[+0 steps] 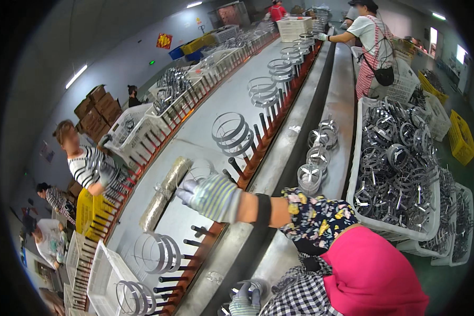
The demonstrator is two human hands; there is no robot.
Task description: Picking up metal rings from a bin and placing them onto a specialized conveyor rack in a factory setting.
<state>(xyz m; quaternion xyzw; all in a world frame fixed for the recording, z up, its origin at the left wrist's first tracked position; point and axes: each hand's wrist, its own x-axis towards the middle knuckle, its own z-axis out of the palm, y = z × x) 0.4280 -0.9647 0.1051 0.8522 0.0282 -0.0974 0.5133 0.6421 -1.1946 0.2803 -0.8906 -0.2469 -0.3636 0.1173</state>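
Note:
My right hand (210,199), in a striped knit glove with a black wristband, reaches over the conveyor. Its fingers curl at a blurred metal ring frame (200,169), apparently holding it; the contact is partly hidden. At the lower edge, my left hand (245,303), gloved likewise, grips another ring frame (257,287) beside the near rail. More ring frames, such as this stacked-hoop one (231,134), stand along the line near black-topped pegs (237,167). Just beyond my right hand lies a clear-wrapped roll (166,192) on the belt.
Smaller ring frames (309,176) sit on the metal ledge. To the right stands a white crate (429,229) heaped with them. A white basket (102,279) is at lower left. One co-worker (371,47) stands farther up the line, another (92,163) across it.

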